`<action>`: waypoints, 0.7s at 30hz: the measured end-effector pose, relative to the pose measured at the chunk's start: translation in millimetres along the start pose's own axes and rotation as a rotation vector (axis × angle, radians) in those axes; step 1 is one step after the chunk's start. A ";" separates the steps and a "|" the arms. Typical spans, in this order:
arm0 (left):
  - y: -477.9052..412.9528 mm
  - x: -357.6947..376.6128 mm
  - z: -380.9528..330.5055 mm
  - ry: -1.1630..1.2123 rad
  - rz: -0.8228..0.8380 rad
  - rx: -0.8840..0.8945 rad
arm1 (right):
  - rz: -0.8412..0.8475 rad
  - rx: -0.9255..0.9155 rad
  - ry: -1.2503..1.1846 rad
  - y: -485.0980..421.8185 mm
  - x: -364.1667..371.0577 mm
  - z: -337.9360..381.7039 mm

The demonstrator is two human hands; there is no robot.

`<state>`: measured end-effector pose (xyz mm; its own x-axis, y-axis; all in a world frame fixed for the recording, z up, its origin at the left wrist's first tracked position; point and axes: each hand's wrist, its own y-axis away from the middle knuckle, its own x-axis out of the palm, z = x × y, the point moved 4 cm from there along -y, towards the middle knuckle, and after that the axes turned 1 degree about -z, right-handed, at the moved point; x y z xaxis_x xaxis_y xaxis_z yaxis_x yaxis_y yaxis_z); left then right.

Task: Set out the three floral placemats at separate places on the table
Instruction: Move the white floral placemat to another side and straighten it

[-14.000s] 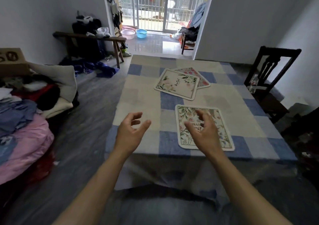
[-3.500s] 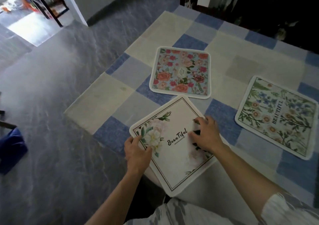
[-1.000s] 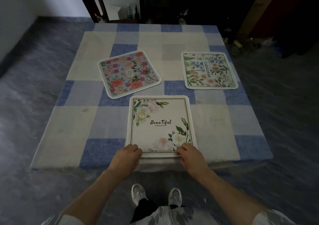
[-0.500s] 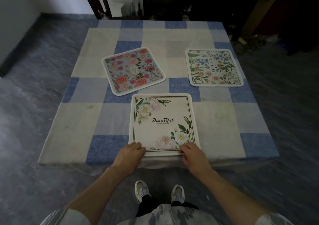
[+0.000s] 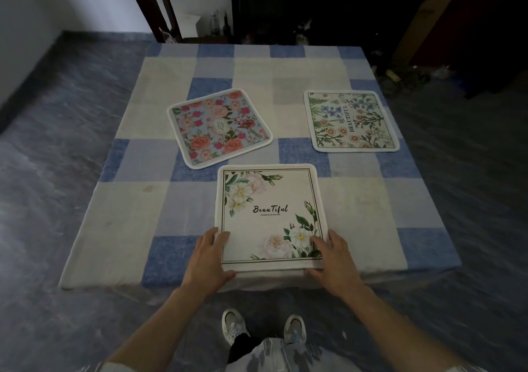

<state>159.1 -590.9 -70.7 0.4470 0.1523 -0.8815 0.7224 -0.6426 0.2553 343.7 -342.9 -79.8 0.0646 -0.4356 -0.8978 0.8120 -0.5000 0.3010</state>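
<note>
Left hand point(image 5: 208, 257), right hand point(image 5: 335, 258) grip placemat point(image 5: 268, 214)

My nearest placemat point(image 5: 268, 217) looks like matt, faintly fuzzy printed cloth. The checked tablecloth point(image 5: 371, 208) is matt woven fabric. I see a smooth, faintly glossy, stone-like floor point(image 5: 57, 171) beneath.
</note>
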 end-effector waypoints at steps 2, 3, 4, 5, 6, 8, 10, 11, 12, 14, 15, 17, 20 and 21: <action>-0.8 0.9 0.9 0.044 -0.036 0.000 | -0.011 0.012 -0.038 -1.4 -3.8 -0.4; -1.8 0.4 1.6 0.068 -0.053 0.000 | -0.019 0.022 -0.063 -2.2 -5.5 0.1; -3.0 -0.1 2.4 0.087 -0.065 0.002 | -0.026 0.031 -0.081 -2.9 -7.1 0.9; -4.2 -0.2 2.9 0.098 -0.072 0.001 | -0.031 0.037 -0.090 -3.6 -8.1 1.9; -4.9 0.0 3.5 0.100 -0.076 -0.001 | -0.035 0.043 -0.093 -4.2 -8.6 3.0; -4.6 1.8 3.7 0.100 -0.083 -0.008 | -0.041 0.057 -0.098 -4.7 -8.3 4.5; -3.3 5.1 3.4 0.102 -0.091 -0.013 | -0.047 0.073 -0.107 -4.7 -7.8 4.8; -2.6 6.7 3.1 0.104 -0.092 -0.015 | -0.046 0.080 -0.109 -4.6 -7.6 4.5; -1.7 7.9 3.0 0.105 -0.093 -0.012 | -0.042 0.085 -0.108 -4.7 -7.5 4.1; -0.7 8.9 3.5 0.103 -0.103 0.008 | -0.034 0.096 -0.122 -4.7 -7.3 3.6; -0.3 8.9 4.0 0.104 -0.110 0.018 | -0.031 0.103 -0.136 -4.2 -7.1 3.6; 0.6 9.0 4.6 0.113 -0.111 0.018 | -0.033 0.116 -0.147 -3.0 -6.2 4.0; 0.6 9.5 4.0 0.125 -0.101 0.026 | -0.052 0.127 -0.156 -1.2 -5.5 6.3; 0.5 9.0 3.9 0.130 -0.096 0.032 | -0.055 0.128 -0.165 -0.8 -5.7 7.3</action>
<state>161.5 -592.8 -80.0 0.4424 0.3089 -0.8419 0.7492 -0.6433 0.1577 338.5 -345.4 -72.5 -0.0822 -0.5160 -0.8526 0.7305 -0.6132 0.3007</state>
